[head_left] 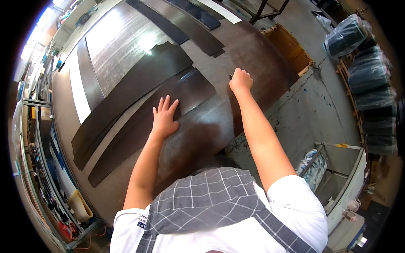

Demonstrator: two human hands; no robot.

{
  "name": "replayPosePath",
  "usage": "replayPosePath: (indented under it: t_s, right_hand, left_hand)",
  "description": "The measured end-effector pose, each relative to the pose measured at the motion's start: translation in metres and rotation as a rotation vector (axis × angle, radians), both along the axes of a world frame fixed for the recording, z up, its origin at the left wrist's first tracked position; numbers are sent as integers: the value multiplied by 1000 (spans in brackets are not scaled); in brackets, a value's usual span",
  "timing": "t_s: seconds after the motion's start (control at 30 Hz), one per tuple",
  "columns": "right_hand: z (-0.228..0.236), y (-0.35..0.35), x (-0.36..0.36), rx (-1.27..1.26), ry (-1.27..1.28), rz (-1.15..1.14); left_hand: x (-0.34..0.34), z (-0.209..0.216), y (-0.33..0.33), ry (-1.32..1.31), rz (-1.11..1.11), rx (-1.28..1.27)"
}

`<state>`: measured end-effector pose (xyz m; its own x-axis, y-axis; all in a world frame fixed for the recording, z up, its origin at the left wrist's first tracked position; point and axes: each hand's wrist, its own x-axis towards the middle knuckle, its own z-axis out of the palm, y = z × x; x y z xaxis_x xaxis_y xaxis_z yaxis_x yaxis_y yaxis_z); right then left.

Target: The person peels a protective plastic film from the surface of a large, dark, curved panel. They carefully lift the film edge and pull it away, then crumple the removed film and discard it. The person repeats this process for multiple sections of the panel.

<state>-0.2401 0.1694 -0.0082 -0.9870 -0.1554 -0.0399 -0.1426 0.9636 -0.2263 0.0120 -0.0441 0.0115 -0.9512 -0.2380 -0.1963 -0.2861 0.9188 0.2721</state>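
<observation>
My left hand (164,117) lies flat with fingers spread on a long dark sheet strip (126,143) that runs across the metal table (118,38). My right hand (241,80) is closed around a small dark tool whose tip shows at the knuckles, at the strip's far end near the table's right edge. A second long dark strip (139,88) lies just beyond the first, partly overlapping other strips.
More dark strips (185,25) and a white strip (79,90) lie farther on the table. An open cardboard box (291,46) sits on the floor at the right. Wrapped dark rolls (367,67) are stacked at far right. Shelving (38,139) runs along the left.
</observation>
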Motion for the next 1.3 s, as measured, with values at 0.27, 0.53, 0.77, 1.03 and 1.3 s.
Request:
replayPosePath:
  t_s: [0.27,0.53,0.77,1.03,1.3]
  right_hand:
    - [-23,34,49,-474,87,-9]
    - [-21,30,111,-890,-207,-90]
    - [9,17,123,-1489,-545,-296]
    - [-12,13,100,-529,-44,54]
    - [-34,10,124,-275,334,384]
  left_hand:
    - [19,-21,33,179,19,103]
    - [-6,-31,36,156,-307,15]
    - [-10,-13,52,306,-196,145]
    - [-17,-23,60,213,-251,215]
    - [-22,-25,62,214,-310,215]
